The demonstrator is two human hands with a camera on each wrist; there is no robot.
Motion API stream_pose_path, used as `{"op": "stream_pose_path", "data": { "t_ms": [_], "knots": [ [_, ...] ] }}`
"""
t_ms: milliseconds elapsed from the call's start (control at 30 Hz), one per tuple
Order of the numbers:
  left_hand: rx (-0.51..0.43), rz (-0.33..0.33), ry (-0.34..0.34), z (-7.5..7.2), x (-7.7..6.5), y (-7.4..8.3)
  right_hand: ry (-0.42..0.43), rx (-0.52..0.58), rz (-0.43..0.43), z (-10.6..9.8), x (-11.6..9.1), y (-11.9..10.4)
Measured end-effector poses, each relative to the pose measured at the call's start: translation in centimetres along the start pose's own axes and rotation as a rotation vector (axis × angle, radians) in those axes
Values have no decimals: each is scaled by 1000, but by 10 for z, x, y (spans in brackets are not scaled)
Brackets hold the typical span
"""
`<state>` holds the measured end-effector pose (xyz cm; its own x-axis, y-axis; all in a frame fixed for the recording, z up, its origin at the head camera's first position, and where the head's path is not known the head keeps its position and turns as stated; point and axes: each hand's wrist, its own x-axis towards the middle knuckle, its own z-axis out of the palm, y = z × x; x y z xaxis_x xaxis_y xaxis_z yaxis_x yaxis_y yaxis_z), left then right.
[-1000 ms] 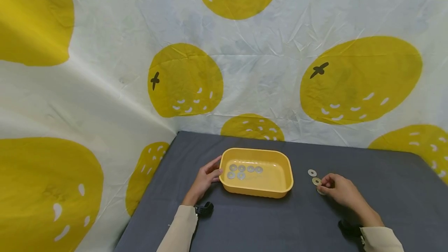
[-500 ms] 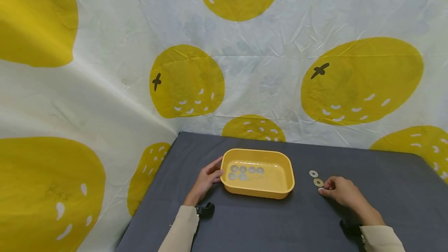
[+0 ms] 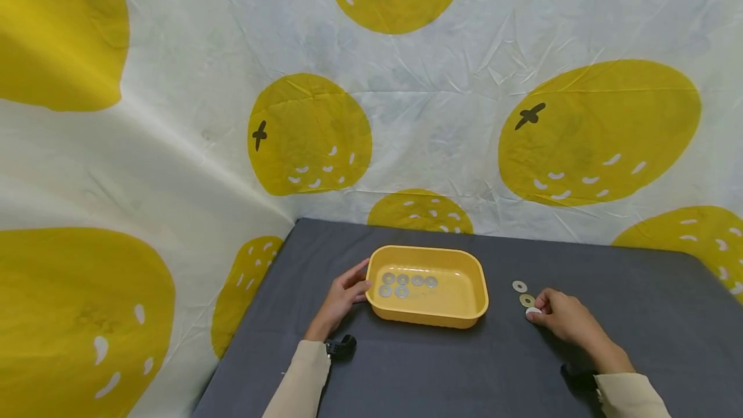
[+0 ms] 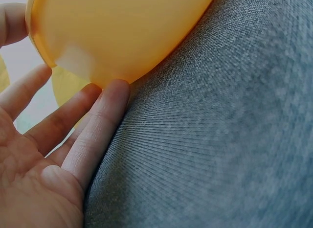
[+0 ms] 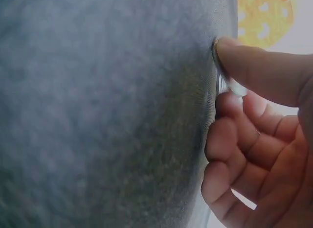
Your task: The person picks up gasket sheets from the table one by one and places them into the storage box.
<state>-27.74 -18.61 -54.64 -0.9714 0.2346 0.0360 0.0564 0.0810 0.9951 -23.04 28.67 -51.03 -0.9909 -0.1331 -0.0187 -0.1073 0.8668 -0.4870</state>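
Note:
My left hand (image 3: 340,298) rests at the left end of a yellow plastic tray (image 3: 429,319), its fairly straight fingers (image 4: 80,135) touching the outer wall. Several silver washers (image 3: 402,291) lie flat in two rows on the left part of the tray's floor. Right of the tray, my right hand (image 3: 565,318) pinches a metal washer (image 5: 221,61) between thumb and forefinger, low over the cloth. That washer is tilted on edge and catches the light in the head view. Just beyond it lie a brassy washer (image 3: 527,300) and a silver washer (image 3: 519,286).
A dark grey cloth (image 3: 441,373) covers the table. Behind and to the left hangs a white curtain (image 3: 429,128) printed with yellow fruit. Black straps (image 3: 342,347) sit on both wrists, below beige sleeves.
My right fingers have tipped the nearest washer up from the cloth, and its face now shows bright. The left hand and the tray keep their places.

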Motion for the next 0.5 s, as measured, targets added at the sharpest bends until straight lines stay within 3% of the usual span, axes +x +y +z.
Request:
{"op": "stream_pose_path", "data": {
  "t_ms": [333, 500],
  "knots": [
    [1, -2, 7, 1, 1, 0, 2, 101, -95, -2, -2, -7],
    [0, -7, 9, 0, 1, -1, 32, 142, -97, -4, 1, -14]
  ]
}}
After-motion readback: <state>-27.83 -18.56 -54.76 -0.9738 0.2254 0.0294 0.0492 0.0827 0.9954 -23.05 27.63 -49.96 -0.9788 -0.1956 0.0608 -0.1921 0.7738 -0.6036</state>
